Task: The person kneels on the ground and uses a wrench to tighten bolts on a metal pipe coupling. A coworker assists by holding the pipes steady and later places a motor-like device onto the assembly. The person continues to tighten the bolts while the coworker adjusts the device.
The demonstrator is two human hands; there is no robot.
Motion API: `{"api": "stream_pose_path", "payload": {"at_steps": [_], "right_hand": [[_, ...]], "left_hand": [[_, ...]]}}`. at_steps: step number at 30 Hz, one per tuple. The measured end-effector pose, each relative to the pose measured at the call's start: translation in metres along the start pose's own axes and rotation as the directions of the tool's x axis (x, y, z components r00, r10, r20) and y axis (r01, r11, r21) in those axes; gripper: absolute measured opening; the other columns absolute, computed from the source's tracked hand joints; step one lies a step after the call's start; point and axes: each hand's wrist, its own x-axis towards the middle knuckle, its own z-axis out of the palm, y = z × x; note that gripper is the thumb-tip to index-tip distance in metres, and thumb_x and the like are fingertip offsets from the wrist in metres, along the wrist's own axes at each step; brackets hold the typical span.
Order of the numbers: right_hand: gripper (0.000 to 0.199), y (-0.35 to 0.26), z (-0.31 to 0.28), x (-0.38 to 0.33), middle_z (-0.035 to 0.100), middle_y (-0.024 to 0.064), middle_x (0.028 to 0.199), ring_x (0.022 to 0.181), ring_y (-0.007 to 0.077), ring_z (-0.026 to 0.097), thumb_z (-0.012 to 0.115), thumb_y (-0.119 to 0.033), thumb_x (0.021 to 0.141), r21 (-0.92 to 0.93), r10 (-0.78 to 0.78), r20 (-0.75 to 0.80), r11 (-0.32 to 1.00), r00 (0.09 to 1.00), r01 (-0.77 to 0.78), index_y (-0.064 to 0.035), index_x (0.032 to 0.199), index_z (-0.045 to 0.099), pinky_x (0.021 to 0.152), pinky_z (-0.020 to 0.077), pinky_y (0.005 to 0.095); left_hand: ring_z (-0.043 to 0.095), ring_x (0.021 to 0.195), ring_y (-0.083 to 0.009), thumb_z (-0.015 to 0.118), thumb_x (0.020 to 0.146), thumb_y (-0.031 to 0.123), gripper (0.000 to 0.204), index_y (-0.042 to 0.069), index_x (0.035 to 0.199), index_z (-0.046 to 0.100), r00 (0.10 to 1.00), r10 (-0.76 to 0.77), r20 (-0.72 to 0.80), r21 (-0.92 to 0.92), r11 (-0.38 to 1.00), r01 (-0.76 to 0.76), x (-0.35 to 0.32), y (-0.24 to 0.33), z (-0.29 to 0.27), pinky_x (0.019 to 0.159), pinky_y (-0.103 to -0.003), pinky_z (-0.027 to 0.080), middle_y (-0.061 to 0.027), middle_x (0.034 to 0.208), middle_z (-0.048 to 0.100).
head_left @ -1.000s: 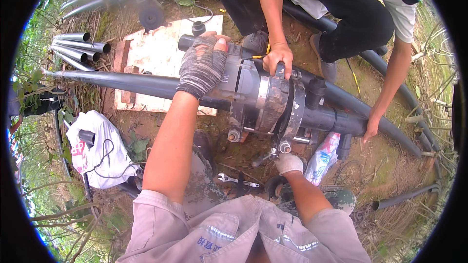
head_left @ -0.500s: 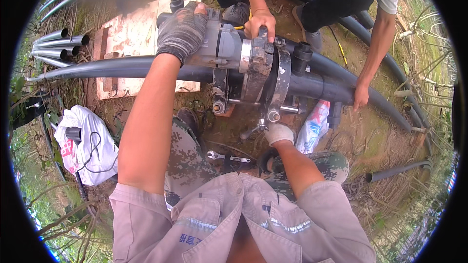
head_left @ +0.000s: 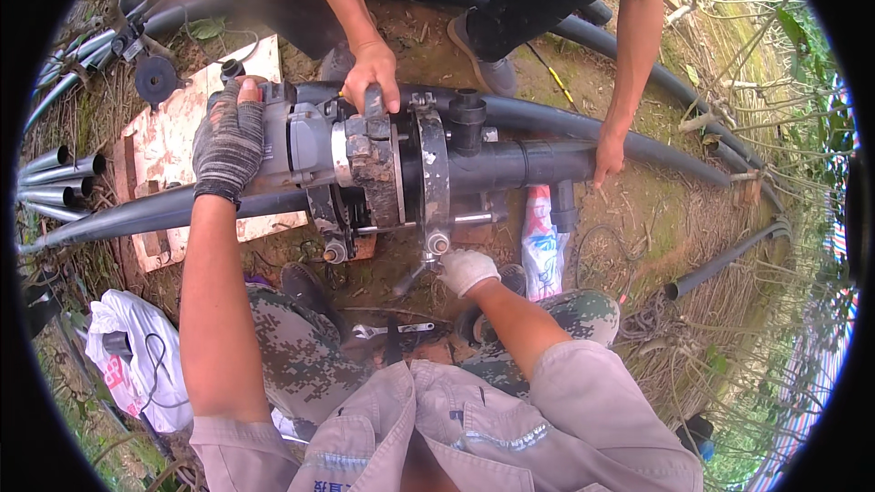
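Observation:
My left hand (head_left: pixel 228 141), in a grey-and-black knit glove, is wrapped over the grey motor housing (head_left: pixel 310 138) of a pipe-trimming machine. My right hand (head_left: pixel 469 271), in a white glove, has its fingers closed at the clamp handle (head_left: pixel 417 277), just below the bolt of the right clamp ring (head_left: pixel 436 169). A worn round trimmer head (head_left: pixel 375 173) sits between that ring and the left clamp (head_left: pixel 328 219). A black pipe with a branch fitting (head_left: pixel 556 164) runs right from the ring. A co-worker's hand (head_left: pixel 372 73) grips the trimmer's upright handle; their other hand (head_left: pixel 609 159) rests on the pipe's end.
Under the machine lies a pale wooden board (head_left: pixel 200 105). An adjustable wrench (head_left: pixel 392 330) is on the ground between my knees. White plastic bags (head_left: pixel 137 360) sit to the left and below the pipe. Loose black pipes (head_left: pixel 720 260) surround the work area.
The whole view has shifted, so the machine appears farther left and lower. My right hand sits slightly farther right of the bolt, and the clamp handle's angle has changed. The left hand keeps its hold.

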Motion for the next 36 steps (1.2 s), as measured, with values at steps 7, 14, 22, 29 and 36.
{"api": "stream_pose_path", "payload": {"at_steps": [7,14,22,29,36], "right_hand": [[0.031,-0.006,0.005,-0.003,0.074,0.0182,0.105,0.099,0.0353,0.073,0.072,-0.036,0.087,-0.030,-0.066,-0.073,0.997,0.995,0.064,-0.0085,0.101,0.072,0.084,0.0588,0.0479],[0.032,-0.003,0.010,0.011,0.074,0.0170,0.116,0.106,0.0349,0.072,0.055,-0.029,0.095,0.018,0.051,0.012,0.999,0.999,-0.051,-0.0103,0.111,0.075,0.089,0.0578,0.0483],[0.036,-0.007,0.009,0.013,0.075,0.0151,0.115,0.105,0.0336,0.073,0.052,-0.031,0.097,0.016,0.128,0.060,0.992,0.990,-0.129,-0.0097,0.110,0.077,0.089,0.0582,0.0479],[0.035,-0.006,0.013,0.013,0.074,0.0164,0.114,0.103,0.0332,0.073,0.056,-0.036,0.097,-0.020,0.121,0.007,0.992,0.993,-0.121,-0.0114,0.108,0.078,0.087,0.0588,0.0480],[0.036,-0.013,0.003,0.004,0.074,0.0132,0.116,0.108,0.0321,0.072,0.057,-0.039,0.097,-0.041,0.204,-0.032,0.978,0.978,-0.205,-0.0129,0.113,0.076,0.090,0.0582,0.0469]], "left_hand": [[0.067,0.101,-0.0364,0.035,0.108,0.045,0.045,0.018,0.121,0.067,0.999,-0.042,0.008,0.068,0.997,0.041,-0.005,0.002,-0.006,0.093,-0.044,0.049,-0.0175,0.106,0.071],[0.067,0.102,-0.0353,0.035,0.108,0.044,0.044,0.017,0.121,0.068,1.000,-0.024,0.004,-0.029,0.999,0.024,0.000,-0.010,-0.001,0.095,-0.043,0.049,-0.0175,0.107,0.072],[0.068,0.100,-0.0345,0.037,0.108,0.044,0.044,0.016,0.120,0.069,0.999,-0.033,0.034,-0.049,0.998,0.034,-0.002,0.001,-0.007,0.093,-0.042,0.049,-0.0174,0.105,0.072],[0.067,0.104,-0.0406,0.037,0.107,0.042,0.041,0.017,0.118,0.068,0.998,-0.012,0.057,-0.069,0.997,0.016,-0.006,0.003,-0.012,0.092,-0.049,0.050,-0.0195,0.106,0.072],[0.066,0.107,-0.0424,0.036,0.106,0.043,0.042,0.018,0.120,0.067,1.000,0.014,0.028,0.015,1.000,-0.015,0.000,0.005,-0.004,0.096,-0.051,0.049,-0.0205,0.112,0.071]]}}
